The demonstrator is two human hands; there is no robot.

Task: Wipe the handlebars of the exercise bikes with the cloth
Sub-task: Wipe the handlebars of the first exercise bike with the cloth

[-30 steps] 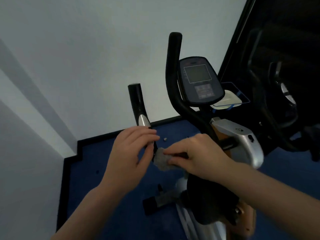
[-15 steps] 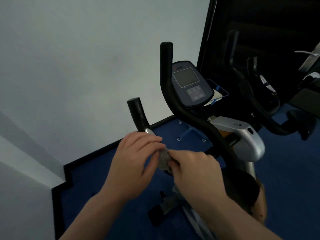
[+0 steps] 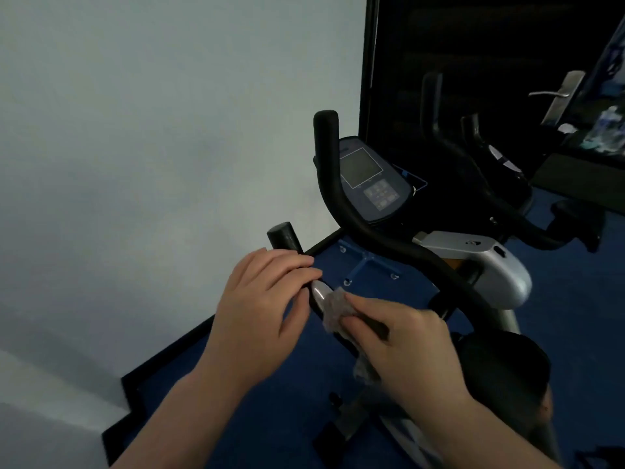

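An exercise bike stands before me with two black handlebars. My left hand [image 3: 262, 299] curls around the near left handlebar [image 3: 284, 236], just below its black tip and above its silver sensor patch [image 3: 318, 291]. My right hand [image 3: 402, 343] grips a small grey cloth [image 3: 334, 308] and presses it against that handlebar right beside the sensor patch. The far right handlebar [image 3: 329, 164] curves up untouched next to the bike's console [image 3: 370, 181].
A pale wall fills the left side. Blue floor with a black skirting edge lies below. A second exercise bike [image 3: 480, 170] stands at the right against a dark panel. The silver bike frame [image 3: 487, 265] and dark seat [image 3: 504, 377] are close to my right arm.
My view has swung right, bringing the second bike into sight. Both hands stay on the left handlebar; the cloth has shifted slightly along it near the sensor patch.
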